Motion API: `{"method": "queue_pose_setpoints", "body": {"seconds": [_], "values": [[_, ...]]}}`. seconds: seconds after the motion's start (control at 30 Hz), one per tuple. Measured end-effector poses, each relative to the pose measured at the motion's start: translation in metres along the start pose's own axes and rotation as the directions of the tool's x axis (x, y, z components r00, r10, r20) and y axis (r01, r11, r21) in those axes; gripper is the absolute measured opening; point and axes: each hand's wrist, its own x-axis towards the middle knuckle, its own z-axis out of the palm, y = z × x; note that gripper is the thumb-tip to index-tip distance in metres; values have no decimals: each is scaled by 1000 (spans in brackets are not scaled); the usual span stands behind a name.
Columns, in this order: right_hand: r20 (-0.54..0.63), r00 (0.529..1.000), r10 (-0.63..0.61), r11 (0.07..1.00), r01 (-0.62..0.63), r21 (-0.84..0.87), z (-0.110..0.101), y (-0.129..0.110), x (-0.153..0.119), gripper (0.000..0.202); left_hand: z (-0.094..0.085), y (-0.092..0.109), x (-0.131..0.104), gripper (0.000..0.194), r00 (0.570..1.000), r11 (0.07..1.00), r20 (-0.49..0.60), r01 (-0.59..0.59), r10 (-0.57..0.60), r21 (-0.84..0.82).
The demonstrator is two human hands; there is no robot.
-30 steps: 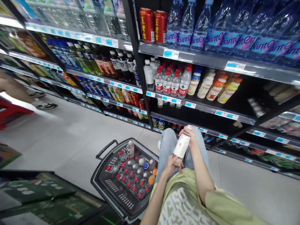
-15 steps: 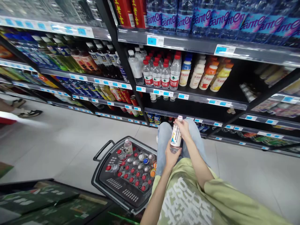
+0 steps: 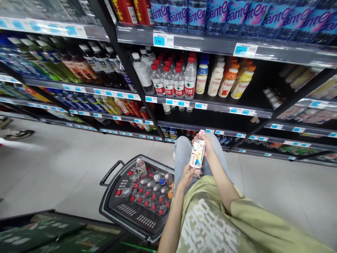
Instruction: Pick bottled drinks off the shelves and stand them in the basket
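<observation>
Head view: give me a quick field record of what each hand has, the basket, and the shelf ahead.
left hand: cups the base of the bottle from below
right hand: grips the bottle's upper part, near the cap
bottle: small, clear, white label with a printed figure, held roughly upright over the lap
basket: dark plastic, on the floor at the person's left, holds many bottles, mostly red-capped
shelf ahead: red-capped water bottles beside pale drink bottles
floor: light tiles
</observation>
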Motion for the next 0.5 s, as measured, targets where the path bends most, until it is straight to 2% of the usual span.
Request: {"method": "queue_pose_setpoints", "body": {"seconds": [0.07, 0.13, 0.23, 0.33, 0.5], "values": [[1, 1000, 9, 1000, -9, -23, -1, 0, 2, 42, 3, -1, 1, 73, 999, 998, -34, -34, 35, 45], [-13, 999, 42, 995, -43, -89, -3, -1, 5, 42, 7, -4, 3, 75, 990, 988, -118, -59, 76, 144], [-101, 992, 79, 977, -97, -188, -8, 0, 11, 35, 14, -11, 7, 82, 967, 955, -225, -45, 115, 292], [-183, 982, 55, 974, -93, -207, -14, 0, 13, 30, 14, -15, 8, 81, 967, 932, -220, -41, 127, 359], [-141, 988, 60, 982, -84, -169, -20, -3, 16, 28, 8, -16, 10, 87, 973, 888, -165, -71, 163, 455]]}}
